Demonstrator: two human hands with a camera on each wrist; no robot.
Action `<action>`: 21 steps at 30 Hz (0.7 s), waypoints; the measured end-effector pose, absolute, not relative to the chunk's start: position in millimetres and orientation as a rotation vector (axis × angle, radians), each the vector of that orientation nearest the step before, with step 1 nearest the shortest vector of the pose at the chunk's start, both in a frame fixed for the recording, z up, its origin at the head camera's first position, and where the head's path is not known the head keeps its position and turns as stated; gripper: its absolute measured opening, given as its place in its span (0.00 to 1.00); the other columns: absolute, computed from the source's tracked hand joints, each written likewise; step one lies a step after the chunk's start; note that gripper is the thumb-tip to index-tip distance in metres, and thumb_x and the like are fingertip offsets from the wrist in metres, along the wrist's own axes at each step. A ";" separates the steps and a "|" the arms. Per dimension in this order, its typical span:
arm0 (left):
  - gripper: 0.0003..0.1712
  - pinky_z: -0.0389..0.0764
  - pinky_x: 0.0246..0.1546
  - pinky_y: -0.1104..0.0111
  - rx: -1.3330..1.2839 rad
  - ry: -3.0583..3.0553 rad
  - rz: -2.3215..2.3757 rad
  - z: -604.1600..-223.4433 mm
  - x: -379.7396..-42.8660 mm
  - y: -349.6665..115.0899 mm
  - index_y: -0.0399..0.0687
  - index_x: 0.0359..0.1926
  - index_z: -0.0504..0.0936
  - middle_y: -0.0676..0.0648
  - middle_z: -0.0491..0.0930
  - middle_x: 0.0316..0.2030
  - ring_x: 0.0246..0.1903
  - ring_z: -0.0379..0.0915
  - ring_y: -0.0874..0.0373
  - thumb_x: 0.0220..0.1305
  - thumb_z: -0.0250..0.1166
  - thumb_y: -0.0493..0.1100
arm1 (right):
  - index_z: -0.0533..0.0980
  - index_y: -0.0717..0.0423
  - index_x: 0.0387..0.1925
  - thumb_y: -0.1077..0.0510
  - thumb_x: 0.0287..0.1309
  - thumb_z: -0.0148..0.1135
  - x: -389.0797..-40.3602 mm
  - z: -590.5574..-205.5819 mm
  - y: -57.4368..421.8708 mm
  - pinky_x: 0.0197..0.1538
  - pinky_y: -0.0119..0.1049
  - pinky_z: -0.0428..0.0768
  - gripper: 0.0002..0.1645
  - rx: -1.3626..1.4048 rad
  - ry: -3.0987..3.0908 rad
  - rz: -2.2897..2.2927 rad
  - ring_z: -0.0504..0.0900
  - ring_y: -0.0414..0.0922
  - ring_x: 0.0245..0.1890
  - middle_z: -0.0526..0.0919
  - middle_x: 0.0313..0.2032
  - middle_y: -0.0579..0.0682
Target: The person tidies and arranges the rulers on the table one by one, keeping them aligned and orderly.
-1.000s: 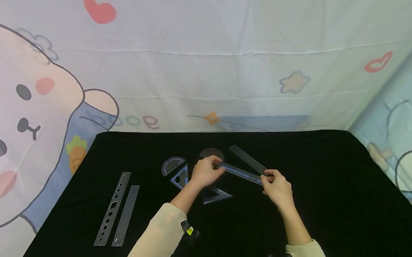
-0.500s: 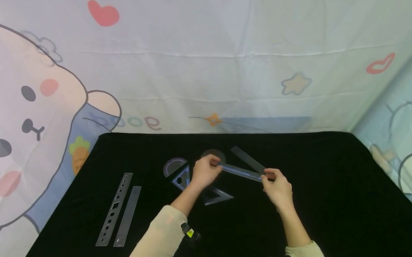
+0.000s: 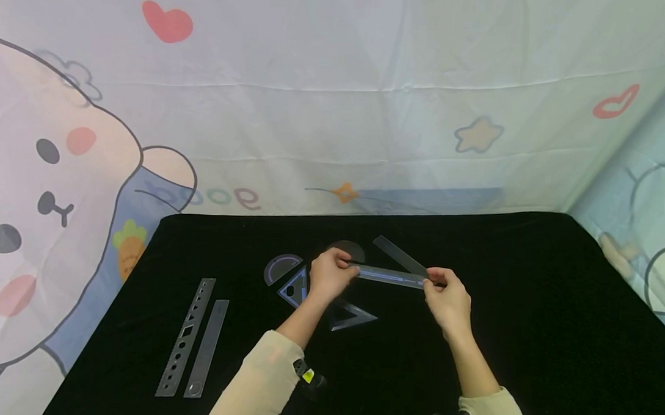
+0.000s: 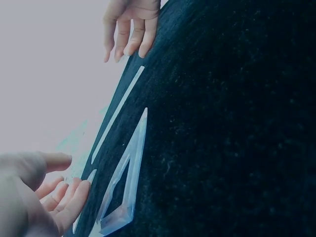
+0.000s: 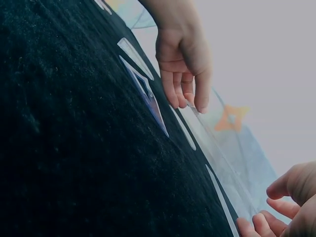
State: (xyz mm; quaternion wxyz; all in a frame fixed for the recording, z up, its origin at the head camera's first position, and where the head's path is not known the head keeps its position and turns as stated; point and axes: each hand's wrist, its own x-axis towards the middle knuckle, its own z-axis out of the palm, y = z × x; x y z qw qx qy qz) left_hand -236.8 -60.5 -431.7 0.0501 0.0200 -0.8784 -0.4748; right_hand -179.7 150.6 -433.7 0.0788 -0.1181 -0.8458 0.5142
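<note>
Both hands hold a clear ruler with a blue stripe [image 3: 390,276] above the black cloth. My left hand [image 3: 330,276] pinches its left end between thumb and fingers, and my right hand [image 3: 449,298] pinches the right end. In the right wrist view the see-through ruler [image 5: 217,148] stretches between the two hands. Behind it a second clear ruler [image 3: 398,254] lies slanted, its near end meeting the right fingers in the head view. A round-edged clear piece [image 3: 352,250] is partly hidden behind the left hand. A clear set square [image 4: 137,163] lies below the left hand.
Left of the left forearm lie a half-round protractor [image 3: 278,266] and a blue-edged set square [image 3: 301,284]. Farther left, a ruler with cut-out shapes [image 3: 189,343] lies beside a plain ruler [image 3: 206,346]. A printed curtain [image 3: 324,122] hangs behind the table.
The striped ruler has turned to lie more level in the head view, its right end slightly higher. Both hands keep their hold; the pieces on the cloth stay in place.
</note>
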 end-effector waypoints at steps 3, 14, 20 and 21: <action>0.15 0.78 0.22 0.72 0.097 -2.674 -1.485 -433.0 -237.0 -62.0 0.43 0.38 0.81 0.48 0.79 0.28 0.19 0.78 0.61 0.46 0.71 0.41 | 0.71 0.60 0.51 0.61 0.61 0.52 -180.0 -433.6 148.7 0.32 0.26 0.78 0.17 -0.342 -2.518 1.551 0.78 0.47 0.37 0.75 0.47 0.57; 0.12 0.80 0.22 0.72 0.078 -2.678 -1.583 -428.7 -228.3 -72.4 0.41 0.37 0.84 0.45 0.81 0.29 0.20 0.80 0.59 0.50 0.70 0.40 | 0.70 0.60 0.52 0.62 0.62 0.51 -184.2 -433.4 143.3 0.36 0.26 0.81 0.17 -0.328 -2.421 1.674 0.79 0.49 0.41 0.74 0.48 0.56; 0.12 0.81 0.23 0.71 0.022 -2.710 -1.590 -425.1 -222.3 -79.2 0.41 0.39 0.84 0.45 0.83 0.33 0.21 0.80 0.59 0.51 0.69 0.40 | 0.69 0.60 0.54 0.62 0.62 0.50 -188.8 -432.2 141.3 0.39 0.26 0.81 0.18 -0.354 -2.360 1.841 0.79 0.43 0.40 0.72 0.49 0.55; 0.12 0.81 0.23 0.71 0.010 -2.720 -1.596 -424.9 -221.4 -80.5 0.41 0.40 0.84 0.45 0.83 0.33 0.21 0.80 0.59 0.52 0.68 0.39 | 0.69 0.60 0.54 0.62 0.62 0.50 -189.9 -431.8 140.8 0.39 0.26 0.80 0.18 -0.364 -2.349 1.869 0.79 0.41 0.39 0.72 0.49 0.55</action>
